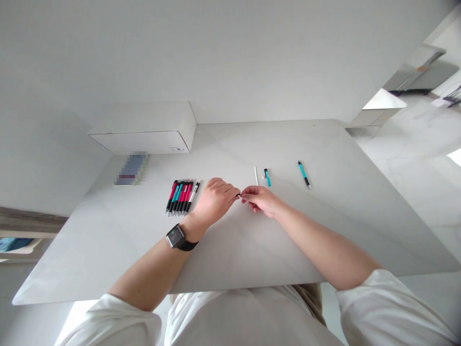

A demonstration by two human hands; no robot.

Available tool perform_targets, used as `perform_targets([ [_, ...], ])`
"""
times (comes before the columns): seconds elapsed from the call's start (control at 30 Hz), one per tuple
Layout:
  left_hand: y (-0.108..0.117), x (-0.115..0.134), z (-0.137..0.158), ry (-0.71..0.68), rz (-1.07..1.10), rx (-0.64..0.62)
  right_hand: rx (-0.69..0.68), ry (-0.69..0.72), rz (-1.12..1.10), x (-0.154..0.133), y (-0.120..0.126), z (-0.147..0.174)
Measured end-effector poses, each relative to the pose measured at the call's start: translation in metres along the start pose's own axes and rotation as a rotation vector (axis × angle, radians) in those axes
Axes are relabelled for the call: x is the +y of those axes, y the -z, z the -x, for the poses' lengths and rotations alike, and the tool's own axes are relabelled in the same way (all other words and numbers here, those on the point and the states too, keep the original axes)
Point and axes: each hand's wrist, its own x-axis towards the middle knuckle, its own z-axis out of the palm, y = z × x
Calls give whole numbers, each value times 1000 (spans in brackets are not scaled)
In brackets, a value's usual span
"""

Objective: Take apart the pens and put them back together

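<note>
Pinching a tiny, dark, plastic-looking piece over the white marbled tabletop
Left hand is closed round it, hiding most; right hand pinches the exposed end. Probably light, stiff, kinda slippery, so I'd grip near the ends. Slim white stick just beyond looks bendy.

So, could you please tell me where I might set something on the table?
The table is bare right of the lone pen, along the back right of the box, and between the forearms at the near edge. It is crowded at the pen row beside the left hand, and around the tube and teal piece beyond the right hand.
</note>
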Motion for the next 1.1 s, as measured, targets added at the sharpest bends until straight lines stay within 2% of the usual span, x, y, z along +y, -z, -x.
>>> perform_targets([
  [0.23, -7, -3, 6, 5, 14, 24, -15, 16, 21, 1, -4, 0],
  [0.33, -8, -5, 9, 37, 17, 36, 29, 34, 104, -1, -2, 3],
  [0.43, -9, -9, 14, 79, 53, 60, 147, 139, 407, -19, 10, 9],
  [0.53, -10, -12, 18, 94, 90, 65, 291, 349, 777, -53, 32, 9],
  [0.57, -10, -13, 19, 93, 98, 60, 293, 403, 866, -65, 41, 7],
  [0.67, -12, -13, 19, 85, 113, 40, 156, 490, 1130, -96, 63, -9],
  [0.73, -13, -12, 19, 80, 119, 23, 96, 470, 1284, -108, 71, -24],
  [0.87, -13, -10, 19, 81, 120, -1, -140, 269, 1422, -116, 69, -52],
  [0.97, -12, -11, 20, 88, 127, 1, -222, 113, 1433, -114, 61, -67],
  [1.1, -12, -13, 21, 99, 136, 4, -279, 96, 1498, -110, 54, -80],
])
